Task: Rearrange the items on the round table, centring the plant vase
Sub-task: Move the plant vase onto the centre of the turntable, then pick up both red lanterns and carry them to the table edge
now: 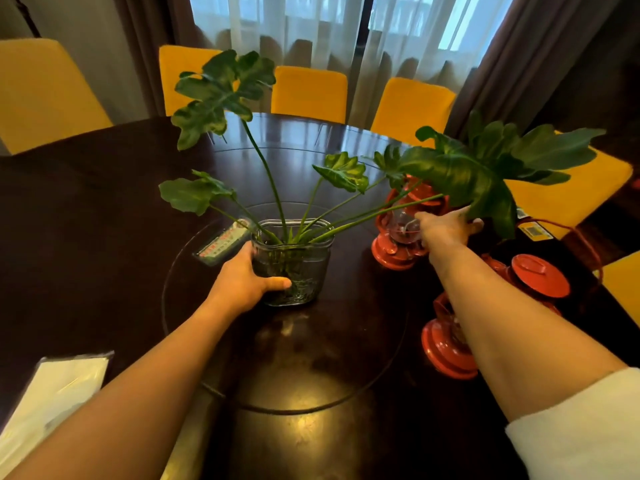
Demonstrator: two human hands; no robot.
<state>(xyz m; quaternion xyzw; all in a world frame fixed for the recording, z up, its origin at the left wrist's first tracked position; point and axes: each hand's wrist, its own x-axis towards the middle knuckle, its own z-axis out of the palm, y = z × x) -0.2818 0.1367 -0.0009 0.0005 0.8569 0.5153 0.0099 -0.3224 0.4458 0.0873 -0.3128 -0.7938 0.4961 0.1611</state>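
A clear glass vase (pixel 304 268) with water and long-stemmed green leaves stands on the inner disc of the dark round table (pixel 104 237). My left hand (pixel 242 282) grips the vase's left side, thumb across its front. My right hand (pixel 446 226) reaches right of the vase and holds the big drooping leaf (pixel 485 181) from below. Behind that hand stands a red lantern (pixel 398 237). Two more red lanterns (pixel 446 344) (pixel 536 275) lie under and beside my right forearm.
A flat packet with red print (pixel 221 245) lies just left of the vase. A white paper sheet in a clear sleeve (pixel 59 389) sits at the near left table edge. Yellow chairs (pixel 308 93) ring the far side; curtains hang behind. A yellow card (pixel 536 232) lies at right.
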